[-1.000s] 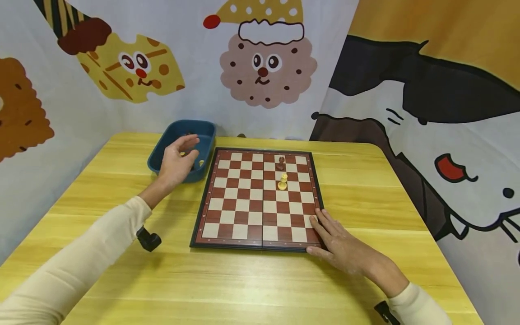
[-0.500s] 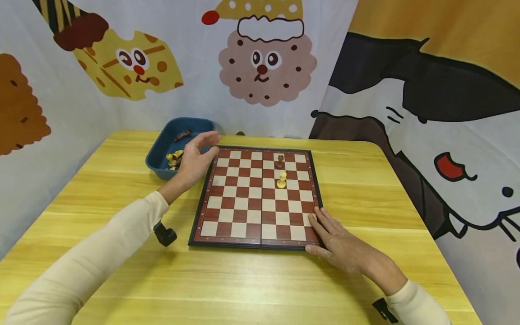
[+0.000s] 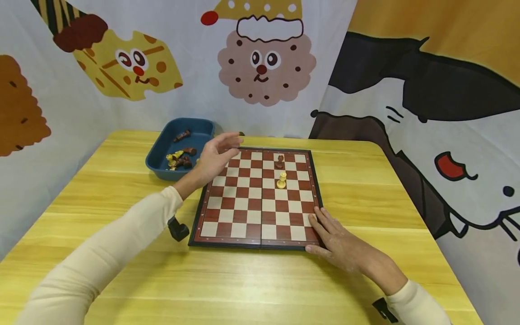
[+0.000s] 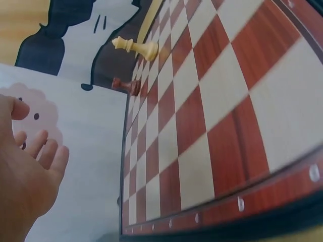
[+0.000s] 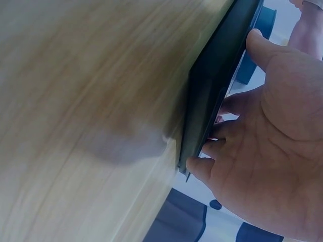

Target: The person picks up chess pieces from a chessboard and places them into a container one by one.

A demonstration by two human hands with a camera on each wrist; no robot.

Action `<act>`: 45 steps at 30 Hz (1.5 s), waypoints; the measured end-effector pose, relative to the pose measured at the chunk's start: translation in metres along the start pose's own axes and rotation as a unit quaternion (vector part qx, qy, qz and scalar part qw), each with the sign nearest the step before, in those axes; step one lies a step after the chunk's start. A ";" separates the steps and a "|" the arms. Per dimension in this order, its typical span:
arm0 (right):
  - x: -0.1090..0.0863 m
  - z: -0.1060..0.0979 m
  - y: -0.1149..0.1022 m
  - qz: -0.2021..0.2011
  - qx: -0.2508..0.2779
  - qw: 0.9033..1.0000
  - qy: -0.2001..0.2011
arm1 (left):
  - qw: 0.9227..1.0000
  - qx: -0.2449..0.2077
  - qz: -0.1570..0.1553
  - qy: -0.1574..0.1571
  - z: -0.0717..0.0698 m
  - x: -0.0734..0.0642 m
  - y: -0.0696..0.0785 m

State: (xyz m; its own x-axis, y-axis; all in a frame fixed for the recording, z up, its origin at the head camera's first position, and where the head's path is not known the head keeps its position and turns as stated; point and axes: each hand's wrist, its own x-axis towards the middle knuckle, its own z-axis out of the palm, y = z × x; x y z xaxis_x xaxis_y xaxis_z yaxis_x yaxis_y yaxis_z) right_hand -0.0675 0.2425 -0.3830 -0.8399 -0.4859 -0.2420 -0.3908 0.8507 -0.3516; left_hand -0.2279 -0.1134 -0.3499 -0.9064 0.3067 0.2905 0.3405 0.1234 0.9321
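My left hand (image 3: 215, 158) hovers over the far left corner of the chessboard (image 3: 239, 205), fingers loosely bent and holding nothing. In the left wrist view that left hand (image 4: 28, 176) is apart from the pieces. A cream chess piece with a crown-like top (image 3: 281, 180) stands upright on the board's right half. Behind it stands a dark brown chess piece (image 3: 279, 161). My right hand (image 3: 341, 246) rests on the board's near right corner, its fingers fairly straight and its thumb at the near edge. The right wrist view shows the palm beside the board's black side (image 5: 212, 91).
A blue bin (image 3: 152, 160) left of the board holds several cream and brown chess pieces (image 3: 180, 158), lying jumbled. The wooden table (image 3: 252, 284) extends around the board. A cartoon-printed cloth (image 3: 195, 81) hangs behind and beside the table.
My left hand has moved right, from over the blue bin to over the board's far left corner, uncovering pieces in the bin. My right hand and both standing pieces have stayed put.
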 end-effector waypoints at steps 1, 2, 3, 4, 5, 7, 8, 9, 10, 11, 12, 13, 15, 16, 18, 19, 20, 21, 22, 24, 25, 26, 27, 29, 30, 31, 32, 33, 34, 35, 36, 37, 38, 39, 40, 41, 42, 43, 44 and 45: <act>0.000 0.000 0.000 0.001 0.001 1.000 -0.002 | 1.000 -0.004 -0.008 -0.006 0.002 0.001 0.000; -0.001 0.000 0.000 0.001 0.001 1.000 -0.003 | 1.000 -0.008 -0.019 -0.009 0.005 0.001 0.000; -0.001 0.000 0.000 0.001 0.001 1.000 -0.004 | 0.999 -0.013 -0.032 -0.011 0.008 0.002 0.000; -0.001 0.000 0.000 0.002 0.002 1.000 -0.005 | 0.999 -0.014 -0.046 -0.011 0.011 0.003 0.001; 0.000 0.000 0.000 0.003 0.002 1.000 -0.005 | 0.998 -0.016 -0.059 -0.011 0.014 0.003 0.001; 0.000 0.000 0.000 0.006 0.002 1.000 -0.006 | 0.996 -0.006 -0.083 -0.009 0.021 0.004 0.002; 0.001 0.000 0.000 0.007 0.002 1.000 -0.007 | 0.996 -0.005 -0.092 -0.007 0.024 0.005 0.002; 0.001 0.000 -0.001 0.008 0.002 1.000 -0.008 | 0.995 -0.003 -0.100 -0.006 0.027 0.006 0.001; 0.002 0.000 -0.001 0.009 0.002 1.000 -0.009 | 0.995 -0.004 -0.103 -0.005 0.030 0.006 0.001; 0.002 0.000 0.000 0.009 0.003 1.000 -0.011 | 0.994 -0.004 -0.105 -0.004 0.032 0.007 -0.001; 0.003 0.000 -0.001 0.010 0.003 1.000 -0.012 | 0.994 -0.002 -0.105 -0.003 0.035 0.007 -0.002; 0.003 0.000 0.000 0.009 0.003 1.000 -0.012 | 0.994 -0.009 -0.104 -0.003 0.037 0.006 -0.003; 0.003 0.000 0.000 0.009 0.001 1.000 -0.013 | 0.995 -0.023 -0.102 -0.010 0.042 0.006 -0.006; 0.003 0.000 0.000 0.010 0.000 1.000 -0.013 | 0.995 -0.032 -0.098 -0.015 0.045 0.005 -0.007; 0.003 0.001 0.000 0.010 -0.001 1.000 -0.014 | 0.995 -0.040 -0.092 -0.030 0.051 0.004 -0.011; 0.003 0.001 0.000 0.010 -0.001 1.000 -0.015 | 0.994 -0.045 -0.090 -0.038 0.054 0.003 -0.012; 0.003 0.001 0.000 0.011 -0.001 1.000 -0.016 | 0.994 -0.048 -0.088 -0.045 0.057 0.003 -0.014; 0.003 0.001 0.000 0.011 0.000 1.000 -0.016 | 0.994 -0.046 -0.084 -0.053 0.060 0.003 -0.016; 0.003 0.001 0.000 0.012 0.000 1.000 -0.017 | 0.994 -0.039 -0.081 -0.060 0.063 0.003 -0.017; 0.004 0.000 -0.001 0.013 -0.003 1.000 -0.019 | 0.994 -0.028 -0.076 -0.071 0.070 0.004 -0.021; 0.004 0.000 -0.001 0.014 -0.004 1.000 -0.020 | 0.994 -0.022 -0.075 -0.076 0.073 0.004 -0.022; 0.004 -0.001 -0.001 0.015 -0.005 1.000 -0.021 | 0.994 -0.018 -0.076 -0.082 0.076 0.004 -0.023; 0.004 -0.002 -0.001 0.015 -0.007 1.000 -0.022 | 0.993 -0.009 -0.077 -0.087 0.080 0.004 -0.024; 0.004 -0.003 -0.001 0.015 -0.009 1.000 -0.024 | 0.992 -0.002 -0.084 -0.098 0.086 0.003 -0.026; 0.004 -0.003 -0.001 0.016 -0.008 1.000 -0.024 | 0.991 0.006 -0.085 -0.104 0.089 0.003 -0.027; 0.003 -0.004 -0.001 0.017 -0.008 1.000 -0.025 | 0.990 0.011 -0.087 -0.108 0.092 0.002 -0.027; 0.003 -0.005 -0.001 0.018 -0.007 0.999 -0.026 | 0.990 0.015 -0.086 -0.112 0.095 0.002 -0.028; 0.003 -0.005 -0.001 0.019 -0.006 0.999 -0.028 | 0.989 0.018 -0.085 -0.116 0.098 0.003 -0.029; 0.002 -0.006 -0.001 0.020 -0.005 0.999 -0.029 | 0.989 0.020 -0.082 -0.121 0.101 0.003 -0.030; 0.002 -0.006 -0.001 0.022 -0.003 0.999 -0.030 | 0.989 0.022 -0.081 -0.123 0.104 0.003 -0.030; 0.002 -0.006 -0.001 0.023 -0.003 0.999 -0.030 | 0.989 0.023 -0.080 -0.124 0.106 0.003 -0.030; 0.002 -0.006 -0.001 0.023 -0.002 0.999 -0.029 | 0.988 0.021 -0.084 -0.125 0.109 0.004 -0.031; 0.002 -0.005 -0.001 0.023 -0.003 0.999 -0.028 | 0.988 0.022 -0.086 -0.126 0.111 0.004 -0.032; 0.001 -0.005 -0.001 0.022 -0.004 0.999 -0.027 | 0.988 0.021 -0.091 -0.127 0.112 0.004 -0.032; 0.001 -0.004 -0.001 0.021 -0.005 0.999 -0.025 | 0.987 0.020 -0.095 -0.127 0.114 0.005 -0.032; 0.001 -0.003 -0.002 0.020 -0.007 0.999 -0.024 | 0.987 0.021 -0.101 -0.124 0.115 0.006 -0.032; 0.000 -0.003 -0.002 0.019 -0.010 1.000 -0.021 | 0.987 0.023 -0.104 -0.122 0.116 0.007 -0.033; 0.000 -0.003 -0.002 0.018 -0.010 1.000 -0.020 | 0.987 0.027 -0.107 -0.119 0.116 0.008 -0.033; 0.000 -0.003 -0.001 0.018 -0.011 1.000 -0.019 | 0.987 0.031 -0.107 -0.115 0.116 0.009 -0.033; 0.000 -0.003 -0.001 0.018 -0.011 1.000 -0.018 | 0.987 0.034 -0.107 -0.110 0.116 0.010 -0.034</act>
State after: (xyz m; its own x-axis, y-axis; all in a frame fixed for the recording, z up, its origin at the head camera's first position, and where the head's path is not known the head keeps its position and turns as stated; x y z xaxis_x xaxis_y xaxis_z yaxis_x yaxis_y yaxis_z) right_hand -0.0679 0.2422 -0.3797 -0.8392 -0.4620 -0.2870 -0.3699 0.8717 -0.3215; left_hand -0.2193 -0.0049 -0.4036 -0.8857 0.4635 0.0266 0.1695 0.2696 0.9480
